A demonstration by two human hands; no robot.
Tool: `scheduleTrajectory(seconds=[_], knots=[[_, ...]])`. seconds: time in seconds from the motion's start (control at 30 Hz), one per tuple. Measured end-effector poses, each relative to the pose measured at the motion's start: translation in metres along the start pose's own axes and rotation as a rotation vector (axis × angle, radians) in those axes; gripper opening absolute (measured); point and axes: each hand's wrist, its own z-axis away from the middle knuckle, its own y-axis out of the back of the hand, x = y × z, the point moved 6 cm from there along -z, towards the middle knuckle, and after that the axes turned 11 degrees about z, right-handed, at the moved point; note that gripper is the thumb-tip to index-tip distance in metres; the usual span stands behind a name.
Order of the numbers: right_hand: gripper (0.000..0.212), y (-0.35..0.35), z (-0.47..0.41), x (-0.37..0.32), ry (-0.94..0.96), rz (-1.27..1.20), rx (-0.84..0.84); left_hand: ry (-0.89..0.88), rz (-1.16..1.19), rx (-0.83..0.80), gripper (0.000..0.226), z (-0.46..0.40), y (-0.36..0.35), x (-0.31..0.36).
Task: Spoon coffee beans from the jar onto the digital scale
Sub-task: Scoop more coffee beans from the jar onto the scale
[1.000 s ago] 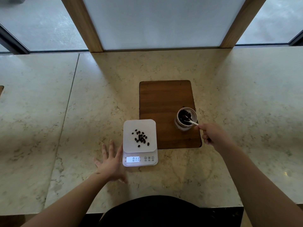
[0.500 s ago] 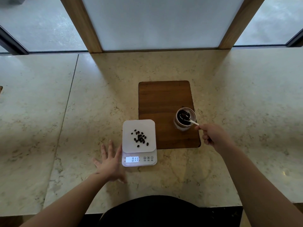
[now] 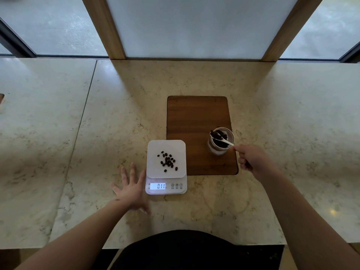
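Observation:
A white digital scale [image 3: 153, 172] sits on the marble counter, its display reading 011, with a small heap of coffee beans [image 3: 167, 161] on its platform. To its right a glass jar [image 3: 219, 150] of dark beans stands on a wooden board [image 3: 194, 121]. My right hand [image 3: 253, 160] pinches the handle of a white spoon [image 3: 224, 140], whose bowl holds beans at the jar's left rim. My left hand [image 3: 132, 189] lies flat on the counter, fingers spread, just left of the scale.
The marble counter [image 3: 292, 114] stretches wide on both sides, with a seam [image 3: 81, 117] running down the left. Wooden posts [image 3: 105, 26] and a frosted panel stand behind it. The counter's front edge lies close to my body.
The spoon's bowl has risen out of the beans to the jar's left rim, loaded with beans. My left hand and the scale stay put.

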Motion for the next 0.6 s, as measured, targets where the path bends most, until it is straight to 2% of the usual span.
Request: scheduleTrajectory(seconds=[0.27, 0.6], knots=[[0.022, -0.035, 0.004, -0.009, 0.018, 0.061, -0.074, -0.008, 0.013, -0.001, 0.166, -0.002, 0.002, 0.001], [0.025, -0.093, 0.002, 0.004, -0.063, 0.072, -0.164, -0.008, 0.046, -0.011, 0.169, -0.004, -0.002, -0.003]])
